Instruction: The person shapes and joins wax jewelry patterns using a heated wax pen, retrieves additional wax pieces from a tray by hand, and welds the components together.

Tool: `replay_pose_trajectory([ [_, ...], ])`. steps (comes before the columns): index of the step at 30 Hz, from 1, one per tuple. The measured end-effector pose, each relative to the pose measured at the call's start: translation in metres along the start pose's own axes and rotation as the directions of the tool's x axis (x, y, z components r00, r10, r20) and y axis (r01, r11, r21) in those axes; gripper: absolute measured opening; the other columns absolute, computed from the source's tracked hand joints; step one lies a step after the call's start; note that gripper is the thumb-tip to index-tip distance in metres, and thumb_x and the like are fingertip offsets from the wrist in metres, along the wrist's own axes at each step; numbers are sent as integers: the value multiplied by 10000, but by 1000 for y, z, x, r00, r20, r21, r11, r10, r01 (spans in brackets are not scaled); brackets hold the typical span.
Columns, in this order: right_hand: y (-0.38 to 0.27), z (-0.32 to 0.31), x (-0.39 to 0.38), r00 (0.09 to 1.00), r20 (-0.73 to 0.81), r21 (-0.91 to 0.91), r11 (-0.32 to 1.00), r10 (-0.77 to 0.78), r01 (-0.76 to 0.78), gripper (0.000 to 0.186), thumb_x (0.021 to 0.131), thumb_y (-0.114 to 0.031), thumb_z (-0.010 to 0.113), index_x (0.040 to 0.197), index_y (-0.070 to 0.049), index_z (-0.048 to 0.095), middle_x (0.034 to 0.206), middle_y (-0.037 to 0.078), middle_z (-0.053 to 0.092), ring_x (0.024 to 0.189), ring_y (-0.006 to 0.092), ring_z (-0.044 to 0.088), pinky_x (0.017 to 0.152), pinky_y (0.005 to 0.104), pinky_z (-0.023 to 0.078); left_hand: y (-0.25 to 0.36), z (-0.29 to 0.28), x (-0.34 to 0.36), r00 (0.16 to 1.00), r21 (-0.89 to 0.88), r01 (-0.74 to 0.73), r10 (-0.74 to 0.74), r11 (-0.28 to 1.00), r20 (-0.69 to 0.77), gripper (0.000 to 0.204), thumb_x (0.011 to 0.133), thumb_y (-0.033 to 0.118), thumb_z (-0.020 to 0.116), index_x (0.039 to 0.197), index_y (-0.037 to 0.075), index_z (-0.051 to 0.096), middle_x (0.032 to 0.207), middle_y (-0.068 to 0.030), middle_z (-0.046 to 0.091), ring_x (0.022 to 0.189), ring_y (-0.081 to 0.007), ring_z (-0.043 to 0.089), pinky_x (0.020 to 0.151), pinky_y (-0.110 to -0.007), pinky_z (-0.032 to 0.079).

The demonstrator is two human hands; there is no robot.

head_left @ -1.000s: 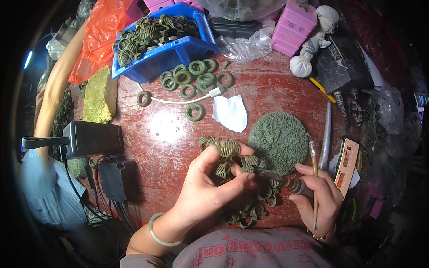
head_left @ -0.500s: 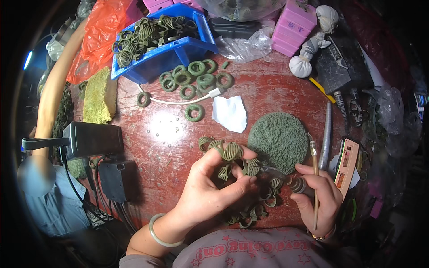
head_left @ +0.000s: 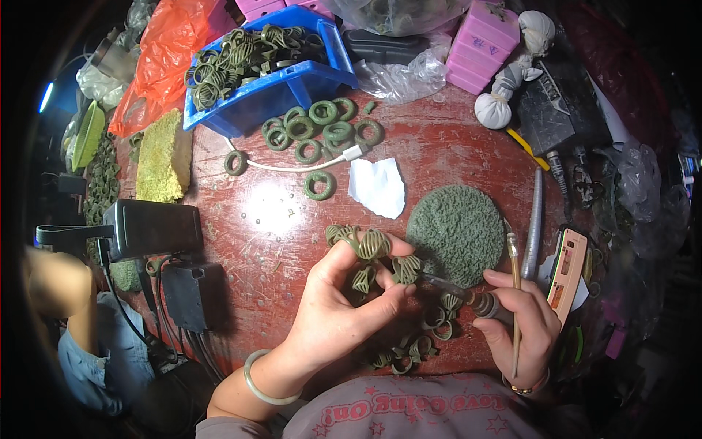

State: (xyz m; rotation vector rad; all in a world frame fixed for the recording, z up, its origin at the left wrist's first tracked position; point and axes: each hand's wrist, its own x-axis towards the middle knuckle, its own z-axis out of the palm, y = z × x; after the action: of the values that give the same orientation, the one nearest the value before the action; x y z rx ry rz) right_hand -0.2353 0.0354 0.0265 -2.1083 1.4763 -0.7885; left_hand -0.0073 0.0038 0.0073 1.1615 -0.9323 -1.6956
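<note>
My left hand [head_left: 340, 300] pinches a small cluster of olive-green openwork rings [head_left: 374, 245], with curved ribs like wax ring models. Another ribbed ring [head_left: 406, 269] sits at its fingertips. My right hand [head_left: 523, 322] is closed on a hand tool [head_left: 482, 302] with a dark collar and a thin metal shaft, like a soldering iron. The shaft points left, its tip at or very near that ribbed ring; contact cannot be made out. A thin brush [head_left: 516, 285] with a wooden handle is also tucked in my right fingers. More openwork rings [head_left: 442, 318] lie below on the table.
Behind my hands lies a round, rough green pad [head_left: 457, 230]. A blue bin [head_left: 270, 84] heaped with openwork rings stands at the back, plain green rings [head_left: 300, 126] before it. White paper [head_left: 376, 188], black boxes [head_left: 194, 296] and a tapered metal rod [head_left: 535, 223] surround the work. Another person's arm [head_left: 69, 293] shows at left.
The tool's shaft now shows sharply, reaching toward the ring at my left fingertips. The held rings have shifted slightly left. The other person's arm has drawn back and down at the left edge.
</note>
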Motion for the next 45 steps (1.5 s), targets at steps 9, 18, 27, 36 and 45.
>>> replay_pose_trajectory([
  [9, 7, 5, -3, 995, -63, 165, 984, 81, -70, 389, 824, -245, 762, 970, 61, 572, 1054, 213, 662, 896, 282, 678, 763, 339, 561, 7, 3, -2, 987, -139, 144, -133, 980, 85, 371, 878, -50, 624, 1228, 8, 518, 999, -25, 601, 766, -49, 574, 633, -177, 455],
  [18, 8, 2, -8, 975, -76, 185, 964, 209, -193, 351, 872, -235, 718, 1011, 53, 574, 1056, 163, 683, 924, 271, 659, 830, 335, 499, 3, -10, 4, 922, -479, 375, -266, 794, 280, 290, 983, 130, 553, 1244, 16, 495, 1154, -135, 624, 748, -94, 626, 395, -146, 308],
  [27, 9, 1, -9, 967, -93, 241, 948, 236, -208, 315, 867, -195, 723, 979, 44, 552, 1027, 175, 682, 899, 278, 665, 808, 338, 507, 51, -15, 12, 978, 12, -72, 73, 997, -197, 334, 877, 76, 707, 1182, 31, 578, 997, -16, 639, 841, -77, 592, 729, -231, 489],
  [36, 4, -2, -10, 982, -95, 253, 958, 164, -135, 328, 857, -202, 733, 980, 47, 558, 1002, 166, 679, 861, 280, 663, 778, 345, 510, 129, -89, 134, 375, 991, -74, 918, -111, 131, 308, 750, 264, 781, 899, 29, 650, 883, -103, 644, 798, -261, 632, 753, -365, 509],
  [45, 5, -2, -10, 983, -104, 244, 962, 152, -123, 338, 846, -222, 741, 970, 36, 560, 993, 171, 679, 865, 305, 669, 775, 359, 519, 136, -100, 162, 503, 997, 4, 862, -80, 67, 381, 940, 356, 539, 874, 15, 697, 934, -230, 597, 957, -382, 562, 834, -469, 484],
])
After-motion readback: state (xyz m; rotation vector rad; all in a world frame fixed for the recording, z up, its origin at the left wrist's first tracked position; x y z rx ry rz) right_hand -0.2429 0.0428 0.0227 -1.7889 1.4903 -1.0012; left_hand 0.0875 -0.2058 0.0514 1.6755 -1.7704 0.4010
